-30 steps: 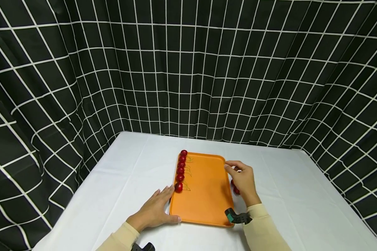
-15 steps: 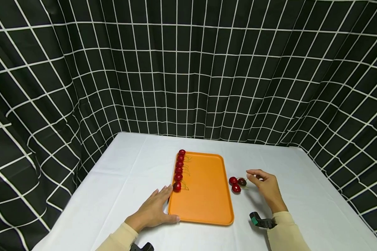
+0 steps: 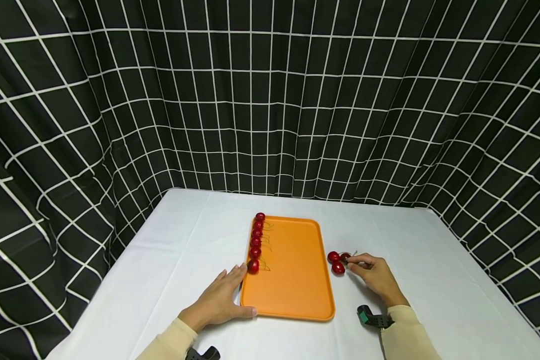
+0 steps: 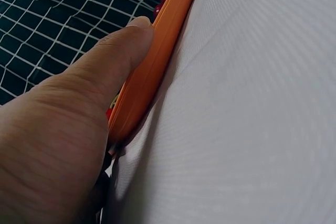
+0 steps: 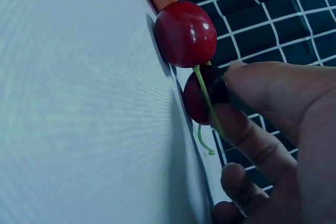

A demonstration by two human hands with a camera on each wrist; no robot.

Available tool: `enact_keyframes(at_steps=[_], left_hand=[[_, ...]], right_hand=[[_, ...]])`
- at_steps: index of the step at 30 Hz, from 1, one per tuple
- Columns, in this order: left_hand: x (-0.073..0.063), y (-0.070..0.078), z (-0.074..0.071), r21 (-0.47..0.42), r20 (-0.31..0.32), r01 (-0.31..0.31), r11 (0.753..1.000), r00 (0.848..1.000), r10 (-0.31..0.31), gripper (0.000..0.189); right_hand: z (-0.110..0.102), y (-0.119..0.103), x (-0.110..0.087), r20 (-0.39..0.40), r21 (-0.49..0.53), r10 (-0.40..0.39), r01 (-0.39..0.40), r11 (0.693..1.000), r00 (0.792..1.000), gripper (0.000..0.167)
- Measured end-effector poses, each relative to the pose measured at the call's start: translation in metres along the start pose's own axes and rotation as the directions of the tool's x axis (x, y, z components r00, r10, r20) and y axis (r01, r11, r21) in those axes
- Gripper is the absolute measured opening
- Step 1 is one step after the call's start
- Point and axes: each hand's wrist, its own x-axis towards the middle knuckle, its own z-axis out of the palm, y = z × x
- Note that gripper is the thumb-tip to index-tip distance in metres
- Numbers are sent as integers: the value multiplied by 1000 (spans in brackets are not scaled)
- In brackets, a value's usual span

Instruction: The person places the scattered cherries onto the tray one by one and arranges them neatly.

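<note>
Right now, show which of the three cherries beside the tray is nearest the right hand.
The dark cherry, farthest from the tray; the other two are brighter red.

On the table (image 3: 432, 280): tray (image 3: 290, 295). Along the tray's left rim: six cherries (image 3: 255, 242) in a row. At its near left corner: left hand (image 3: 220, 300). Just right of it: three clustered cherries (image 3: 338, 268), then right hand (image 3: 377, 276). Behind it: curtain (image 3: 258, 117).

orange tray (image 3: 292, 285), red cherries (image 3: 338, 268) (one cherry (image 5: 195, 99) perhaps darker), green stems (image 5: 201, 83), white cloth (image 3: 198, 245), black white-gridded curtain (image 3: 279, 117)
</note>
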Motion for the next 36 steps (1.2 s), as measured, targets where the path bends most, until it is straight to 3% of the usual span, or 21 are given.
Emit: enact_keyframes(at_steps=[13, 21, 36], left_hand=[[0, 0, 1, 0, 11, 17, 1000, 1000, -17, 113], [0, -1, 0, 2, 3, 12, 1000, 1000, -12, 113], [0, -2, 0, 0, 13, 18, 1000, 1000, -18, 114]], right_hand=[[8, 0, 0, 13, -180, -6, 9, 984, 1000, 10], [9, -3, -1, 40, -241, 54, -43, 970, 998, 5], [9, -18, 0, -6, -175, 8, -9, 984, 1000, 4]])
